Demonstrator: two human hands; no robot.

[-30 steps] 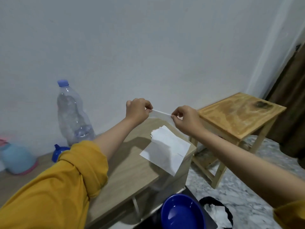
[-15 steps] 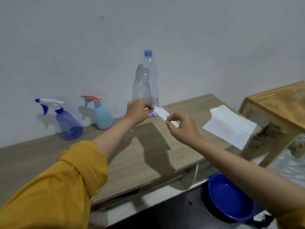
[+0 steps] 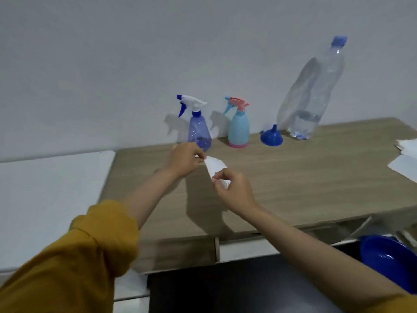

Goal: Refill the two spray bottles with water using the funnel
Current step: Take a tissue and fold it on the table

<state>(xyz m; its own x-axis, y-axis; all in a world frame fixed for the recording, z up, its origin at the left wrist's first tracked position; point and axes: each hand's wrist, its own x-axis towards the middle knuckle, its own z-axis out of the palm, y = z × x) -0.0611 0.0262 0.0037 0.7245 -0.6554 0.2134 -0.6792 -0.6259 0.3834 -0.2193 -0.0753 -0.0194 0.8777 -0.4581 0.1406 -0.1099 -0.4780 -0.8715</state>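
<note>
Against the wall on the wooden table [image 3: 293,177] stand a clear blue spray bottle [image 3: 198,132] with a white trigger head and a light blue spray bottle [image 3: 238,129] with a pink head. A blue funnel [image 3: 271,136] rests mouth-down to their right, beside a tall clear water bottle [image 3: 311,96] with a blue cap and a little water at its bottom. My left hand [image 3: 186,159] and my right hand [image 3: 234,190] together pinch a white tissue [image 3: 214,164] above the table, just in front of the blue spray bottle.
A stack of white tissues [image 3: 406,159] lies at the table's right edge. A blue bowl [image 3: 388,260] sits low at the right, below the table. A white surface [image 3: 56,199] adjoins the table on the left. Dark floor area lies in front.
The view has swung left, away from the wooden stool. Both hands carried the tissue from beside the tissue stack leftward to in front of the spray bottles.
</note>
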